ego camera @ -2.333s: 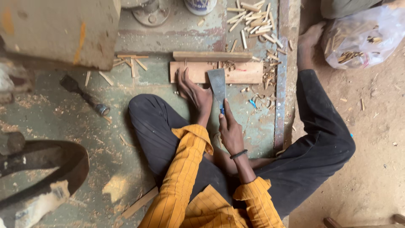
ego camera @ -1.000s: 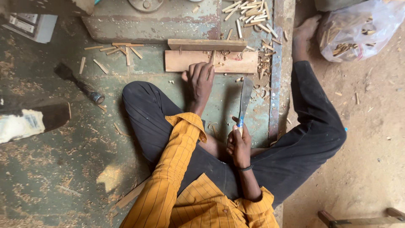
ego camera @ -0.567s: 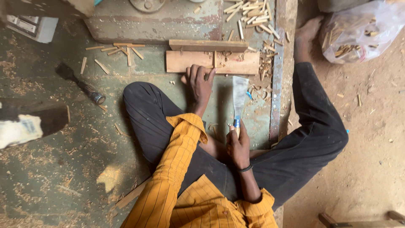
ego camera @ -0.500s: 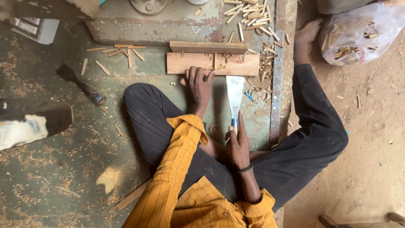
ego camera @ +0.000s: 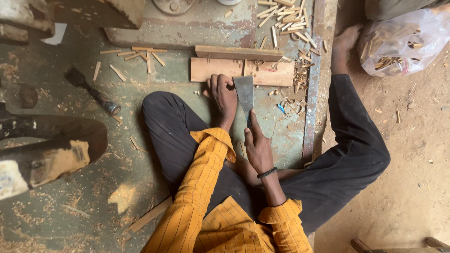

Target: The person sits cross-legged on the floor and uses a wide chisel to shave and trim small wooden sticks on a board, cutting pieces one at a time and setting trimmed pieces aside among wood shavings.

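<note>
Since half a second ago, the broad blade (ego camera: 244, 93), clamped in the right hand (ego camera: 258, 147), has been brought down onto the wooden board (ego camera: 241, 71) at 12 o'clock, steadied by the curled left hand (ego camera: 224, 93), so splitting seems underway.

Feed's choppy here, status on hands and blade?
Left hand pressing flat wooden board. Right hand gripping broad steel chopping blade, edge on board. Wood splinters scattered beyond.

Soft even daylight, medium bright, no glare. Weak shadows under the legs and beside the wood plank (ego camera: 242, 71). Centre sharp; slight motion softness on the blade (ego camera: 244, 93). Dark block at left edge (ego camera: 47, 150) out of focus, mild wide-angle stretch at borders.
</note>
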The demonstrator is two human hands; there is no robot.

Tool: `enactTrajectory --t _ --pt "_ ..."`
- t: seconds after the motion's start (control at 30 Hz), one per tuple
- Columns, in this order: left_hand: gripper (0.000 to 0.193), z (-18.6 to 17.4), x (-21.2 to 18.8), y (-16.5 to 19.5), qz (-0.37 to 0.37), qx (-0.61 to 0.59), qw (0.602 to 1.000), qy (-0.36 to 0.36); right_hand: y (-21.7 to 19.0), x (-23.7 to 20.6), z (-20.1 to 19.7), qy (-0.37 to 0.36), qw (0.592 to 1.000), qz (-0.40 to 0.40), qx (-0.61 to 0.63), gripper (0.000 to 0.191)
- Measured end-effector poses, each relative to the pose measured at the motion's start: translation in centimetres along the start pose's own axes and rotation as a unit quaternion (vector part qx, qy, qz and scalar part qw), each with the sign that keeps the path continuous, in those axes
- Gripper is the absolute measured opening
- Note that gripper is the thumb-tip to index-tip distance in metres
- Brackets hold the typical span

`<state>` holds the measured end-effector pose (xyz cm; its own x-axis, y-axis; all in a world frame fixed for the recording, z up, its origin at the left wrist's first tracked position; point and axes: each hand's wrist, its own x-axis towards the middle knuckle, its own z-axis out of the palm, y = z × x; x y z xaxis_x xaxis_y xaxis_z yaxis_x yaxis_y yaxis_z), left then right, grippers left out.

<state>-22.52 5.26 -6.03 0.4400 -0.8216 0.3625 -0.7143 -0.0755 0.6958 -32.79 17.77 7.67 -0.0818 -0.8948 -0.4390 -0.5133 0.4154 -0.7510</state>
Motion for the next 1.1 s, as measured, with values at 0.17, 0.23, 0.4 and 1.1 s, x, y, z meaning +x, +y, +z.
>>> enactTrajectory --t 0.17,0.23,0.4,1.1 --pt "0.046 -0.6 0.4 0.3 -0.035 0.023 0.999 -0.008 0.7 0.5 0.7 0.018 0.999 -0.012 -0.036 0.061" --pt "0.058 -0.9 0.6 0.7 -0.054 0.022 0.998 0.002 1.1 1.2 1.3 0.054 0.995 -0.063 -0.059 0.062" --pt "0.064 -1.4 0.8 1.1 -0.059 0.050 0.997 0.005 1.9 3.1 1.9 0.060 0.994 -0.092 -0.014 0.061" --pt "0.015 -2.4 0.9 2.4 0.154 0.035 0.987 -0.020 6.1 -4.3 0.3 -0.041 0.897 0.121 0.424 0.041"
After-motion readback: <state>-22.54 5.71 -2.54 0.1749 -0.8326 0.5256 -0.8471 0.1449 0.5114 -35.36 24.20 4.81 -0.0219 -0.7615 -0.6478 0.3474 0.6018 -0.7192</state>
